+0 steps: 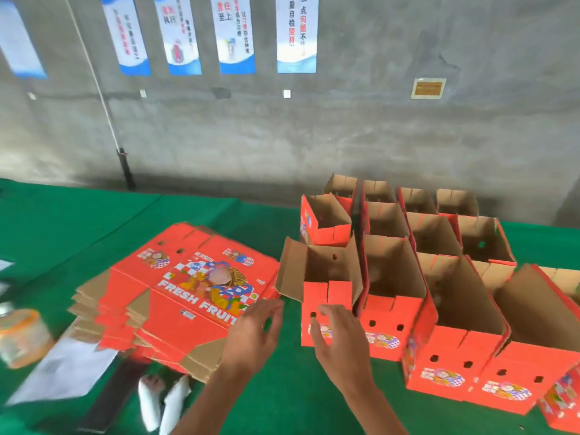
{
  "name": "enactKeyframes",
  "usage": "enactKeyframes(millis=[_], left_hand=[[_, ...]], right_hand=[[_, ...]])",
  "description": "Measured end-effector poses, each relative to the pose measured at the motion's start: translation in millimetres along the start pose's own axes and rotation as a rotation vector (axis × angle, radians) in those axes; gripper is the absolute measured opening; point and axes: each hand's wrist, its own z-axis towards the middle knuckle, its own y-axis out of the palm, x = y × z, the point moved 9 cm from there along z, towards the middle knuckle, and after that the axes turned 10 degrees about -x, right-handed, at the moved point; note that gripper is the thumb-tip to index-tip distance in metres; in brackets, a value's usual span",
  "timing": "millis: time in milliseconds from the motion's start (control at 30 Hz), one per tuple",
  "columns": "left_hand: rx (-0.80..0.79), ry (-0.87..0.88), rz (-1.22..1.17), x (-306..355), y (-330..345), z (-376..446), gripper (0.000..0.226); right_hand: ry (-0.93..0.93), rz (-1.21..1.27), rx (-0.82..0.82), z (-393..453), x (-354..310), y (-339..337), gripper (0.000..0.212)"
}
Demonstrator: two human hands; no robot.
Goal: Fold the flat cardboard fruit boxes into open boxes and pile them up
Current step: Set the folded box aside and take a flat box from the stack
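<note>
On the green-covered desk (94,221), a stack of flat fruit boxes (175,296) is kept just left of the nearest folded box (323,296), presumably so the next blank can be drawn without reaching far. Both hands are held empty with fingers loosely spread, the left hand (254,334) above the stack's near right corner and the right hand (335,337) in front of that folded box, touching nothing that can be made out. About a dozen open boxes are counted, set side by side in rows to its right and behind it, not yet piled; the flat ones are too tightly stacked to count.
</note>
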Motion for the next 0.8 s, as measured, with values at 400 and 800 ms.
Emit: enactKeyframes(millis=[400, 800], left_hand=[[0.088, -0.248, 0.148, -154.0, -119.5, -35.9, 0.027], [-0.002, -0.696, 0.518, -285.7, -170.3, -34.8, 0.061]], right_hand=[[-0.038, 0.142, -0.290, 31.4, -100.8, 158.6, 0.030], [0.048, -0.166, -0.598, 29.3, -106.3, 252.4, 0.059]])
